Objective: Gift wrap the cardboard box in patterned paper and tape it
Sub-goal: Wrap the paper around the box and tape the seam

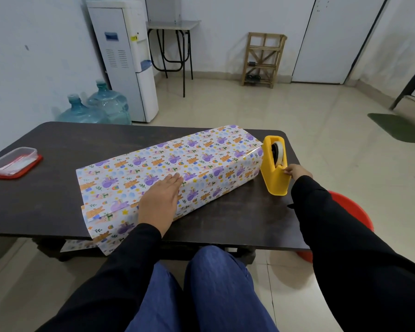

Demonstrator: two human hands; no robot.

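Note:
A long box covered in patterned paper (pixel 197 159) with purple and orange animals lies diagonally on the dark table (pixel 46 192). Loose paper sticks out past the box at its near end and hangs over the table's front edge. My left hand (pixel 161 200) lies flat on the paper's overlap on the near side of the box, fingers spread. My right hand (pixel 297 171) pinches the tape end at the cutter of a yellow tape dispenser (pixel 274 173), which stands right of the box's far end.
A clear plastic container with a red lid under it (pixel 15 162) sits at the table's left edge. A red stool (pixel 355 212) stands right of the table. On the floor beyond are water bottles, a water dispenser (pixel 130 61) and a wooden rack.

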